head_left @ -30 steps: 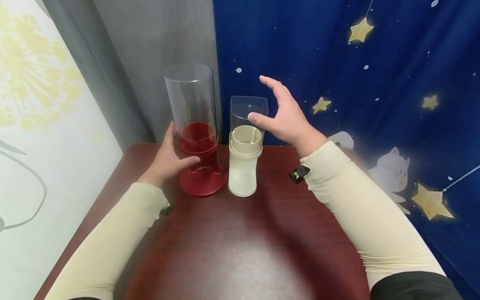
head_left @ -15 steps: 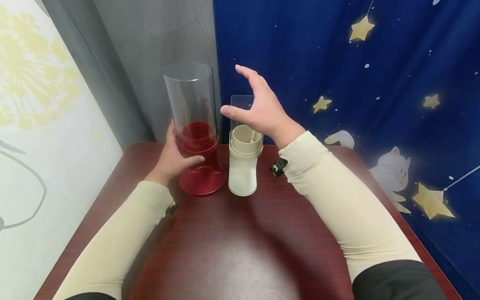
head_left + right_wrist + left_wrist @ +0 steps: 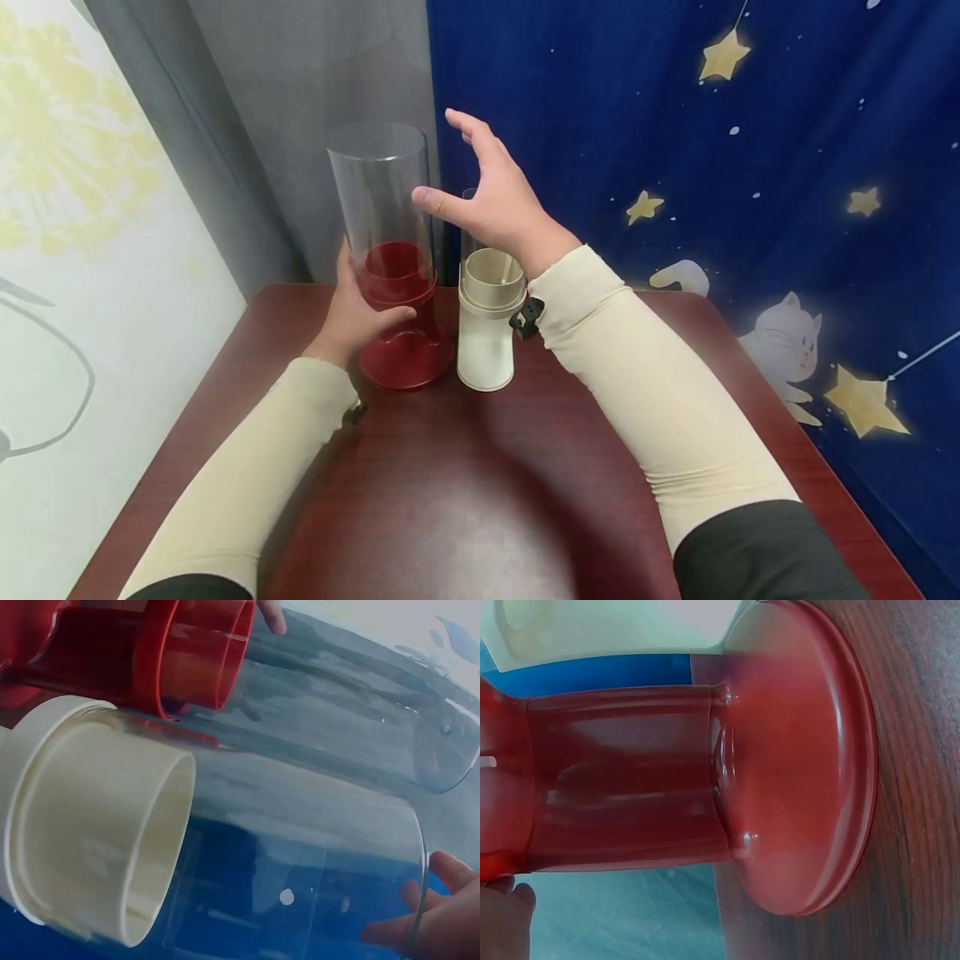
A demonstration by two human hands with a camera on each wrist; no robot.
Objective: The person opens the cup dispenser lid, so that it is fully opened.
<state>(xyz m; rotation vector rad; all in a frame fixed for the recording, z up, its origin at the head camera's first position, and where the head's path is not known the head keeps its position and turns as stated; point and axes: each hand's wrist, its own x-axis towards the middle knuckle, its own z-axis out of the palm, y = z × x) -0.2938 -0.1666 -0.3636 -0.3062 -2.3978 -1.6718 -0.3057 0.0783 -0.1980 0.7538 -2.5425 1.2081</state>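
A red stand point(image 3: 408, 362) with a round foot stands upright on the table, topped by a tall clear tube point(image 3: 381, 196). Beside it on the right is a cream stand point(image 3: 486, 350), its own shorter clear tube point(image 3: 330, 817) mostly behind my right hand in the head view. My left hand point(image 3: 351, 321) is spread round the left side of the red stand at collar height, thumb stretched across its front. Whether it presses the stand, I cannot tell. My right hand point(image 3: 501, 200) hovers with fingers spread above the cream stand, its thumb pointing at the tall tube.
The dark red wooden table point(image 3: 450, 500) carries both stands near its back edge. A grey curtain point(image 3: 300, 67) and a blue star-patterned curtain point(image 3: 600, 83) hang behind. At left is a white surface with yellow patterns point(image 3: 45, 125).
My right hand has moved left and up, over the cream stand and close to the tall tube. My left hand has shifted slightly right along the red stand. Both stands have stayed put.
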